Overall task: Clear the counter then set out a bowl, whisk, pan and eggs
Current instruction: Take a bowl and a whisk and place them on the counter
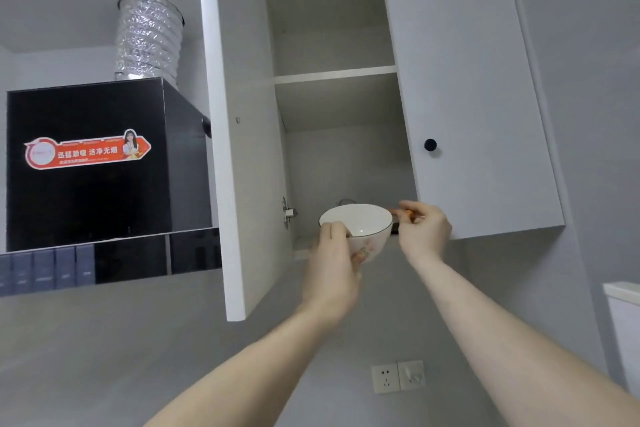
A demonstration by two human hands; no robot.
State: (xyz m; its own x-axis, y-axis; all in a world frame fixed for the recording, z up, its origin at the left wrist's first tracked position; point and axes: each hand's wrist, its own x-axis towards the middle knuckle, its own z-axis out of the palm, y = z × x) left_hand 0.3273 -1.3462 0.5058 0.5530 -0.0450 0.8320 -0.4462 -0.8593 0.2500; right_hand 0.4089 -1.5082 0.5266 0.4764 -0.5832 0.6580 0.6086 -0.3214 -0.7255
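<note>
1. Both forearms rise from the lower edge of the view toward the open wall cabinet (332,97).
2. Left hand (334,263) grips the white bowl (360,225): thumb over the near rim, fingers curled under the patterned wall. The bowl sits upright at the mouth of the lowest cabinet shelf; whether it rests on the shelf cannot be told.
3. Right hand (424,229) pinches a thin orange handle (403,213), just right of the bowl rim. The handle's long axis runs roughly level, back into the cabinet behind the bowl.
4. A wire loop (345,202) shows behind the bowl; judged likely the whisk head, not confirmed.
5. Judgement: the right hand is nearer the handle; withdrawal runs along its axis, clear of the bowl.
6. Pan, eggs and tabletop are out of view.
</note>
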